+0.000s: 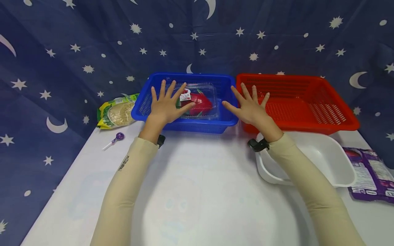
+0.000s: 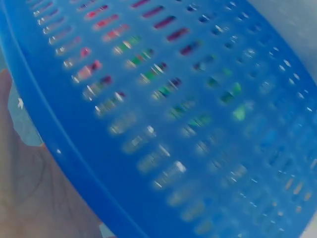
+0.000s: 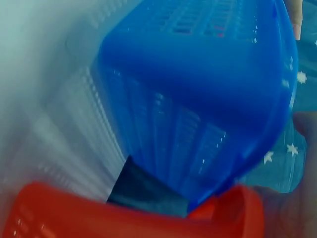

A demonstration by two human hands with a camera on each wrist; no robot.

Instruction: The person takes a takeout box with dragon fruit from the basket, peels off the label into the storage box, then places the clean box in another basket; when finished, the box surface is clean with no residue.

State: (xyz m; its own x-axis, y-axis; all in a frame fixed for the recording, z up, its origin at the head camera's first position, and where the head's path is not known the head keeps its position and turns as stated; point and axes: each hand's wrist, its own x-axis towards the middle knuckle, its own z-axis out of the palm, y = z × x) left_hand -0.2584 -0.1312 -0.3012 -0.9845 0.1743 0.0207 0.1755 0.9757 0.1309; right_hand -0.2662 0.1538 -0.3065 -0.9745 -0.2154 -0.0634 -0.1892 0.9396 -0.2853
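My left hand is held with fingers spread above the left part of a blue basket, holding nothing. Inside the basket lies a clear plastic tray with a red item with green ends and a white label. My right hand, fingers also spread and holding nothing, hovers where the blue basket meets a red basket. In the left wrist view the slotted side of the blue basket fills most of the picture. The right wrist view shows both baskets' walls close by.
A white bin stands in front of the red basket. Right of it lies a purple packet. At the left are a yellow-green bag and a purple lollipop. A dark blue star-patterned cloth hangs behind.
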